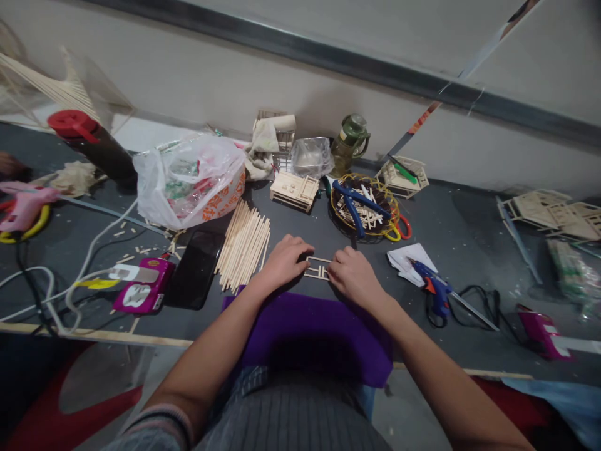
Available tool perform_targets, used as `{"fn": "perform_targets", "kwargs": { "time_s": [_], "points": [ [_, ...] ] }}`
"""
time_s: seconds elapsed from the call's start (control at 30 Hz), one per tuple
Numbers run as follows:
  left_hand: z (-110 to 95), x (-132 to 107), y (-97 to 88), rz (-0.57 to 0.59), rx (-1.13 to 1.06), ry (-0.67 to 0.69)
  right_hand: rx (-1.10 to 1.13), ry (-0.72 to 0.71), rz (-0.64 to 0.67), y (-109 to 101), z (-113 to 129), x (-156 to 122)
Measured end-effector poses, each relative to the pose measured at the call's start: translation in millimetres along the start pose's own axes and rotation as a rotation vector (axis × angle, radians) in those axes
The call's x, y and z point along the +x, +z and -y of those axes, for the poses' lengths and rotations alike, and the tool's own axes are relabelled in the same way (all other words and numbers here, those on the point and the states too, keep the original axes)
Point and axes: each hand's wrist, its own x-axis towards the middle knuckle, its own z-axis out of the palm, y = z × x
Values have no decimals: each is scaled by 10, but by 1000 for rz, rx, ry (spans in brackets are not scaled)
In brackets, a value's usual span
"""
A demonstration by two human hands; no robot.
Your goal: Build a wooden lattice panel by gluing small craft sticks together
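A small rectangular frame of thin wooden sticks (319, 269) lies at the table's front edge, just beyond a purple cloth (310, 326). At its left end, my left hand (287, 260) grips it with curled fingers. My right hand (352, 272) closes on the opposite end, hiding that part of the frame. Left of my hands lies a fanned pile of wooden sticks (244, 247). Beyond them sits a small finished-looking stick model (295, 190). To the right, a blue glue gun (434, 288) rests partly on a folded white cloth (408, 260).
A yellow-rimmed basket (334, 210) holds blue pliers (352, 210) and stick offcuts. Around it stand a green bottle (350, 144), a white plastic bag (188, 181) and a dark red-lidded bottle (94, 147). A black phone (195, 269) and a pink glue gun (23, 203) lie left.
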Motion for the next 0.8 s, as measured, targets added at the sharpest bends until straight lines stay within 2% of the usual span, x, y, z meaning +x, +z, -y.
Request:
{"fn": "perform_targets", "kwargs": {
  "time_s": [0.3,0.8],
  "points": [
    [-10,7,-13,6,-2,-4,50,28,-14,88,-31,-23],
    [0,9,2,-10,-6,14,136,82,-12,112,-39,-29]
  ]
}}
